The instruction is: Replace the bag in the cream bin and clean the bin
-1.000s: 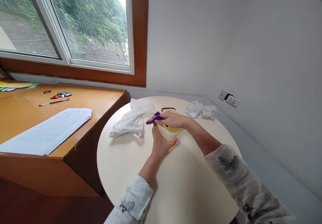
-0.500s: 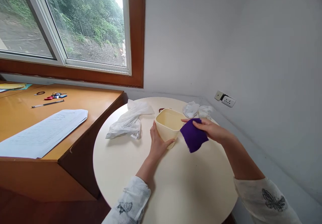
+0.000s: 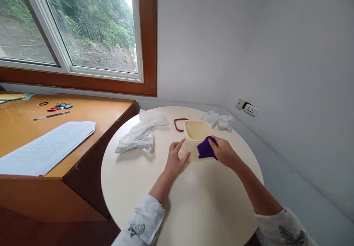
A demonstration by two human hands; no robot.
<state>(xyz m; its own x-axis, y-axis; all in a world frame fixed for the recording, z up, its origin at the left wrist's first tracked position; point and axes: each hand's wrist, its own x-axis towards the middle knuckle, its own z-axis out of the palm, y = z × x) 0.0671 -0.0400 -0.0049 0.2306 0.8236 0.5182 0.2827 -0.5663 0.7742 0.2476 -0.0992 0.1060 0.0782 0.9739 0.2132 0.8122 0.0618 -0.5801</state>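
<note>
A pale yellow plastic container (image 3: 198, 125) stands on the round table with its mouth facing up. Around its near left corner is my left hand (image 3: 174, 159), thumb on the front wall and fingers along the left side, in a light hold. My right hand (image 3: 226, 152) pinches a purple cloth (image 3: 205, 149), which lies against the container's front right wall and covers part of it. A brown rectangular ring (image 3: 179, 125) lies just behind the container on the left.
On the cream round table (image 3: 188, 209), a crumpled clear plastic bag (image 3: 142, 133) lies left and crumpled white plastic (image 3: 211, 118) lies at the back right. The wooden desk (image 3: 110, 109) holds papers (image 3: 52, 146), a pen (image 3: 51, 115) and keys (image 3: 62, 106). A wall borders the right.
The container has shifted right, exposing more of the brown ring. My right hand has brought the purple cloth leftward onto the container's wall. My left hand's grip has loosened.
</note>
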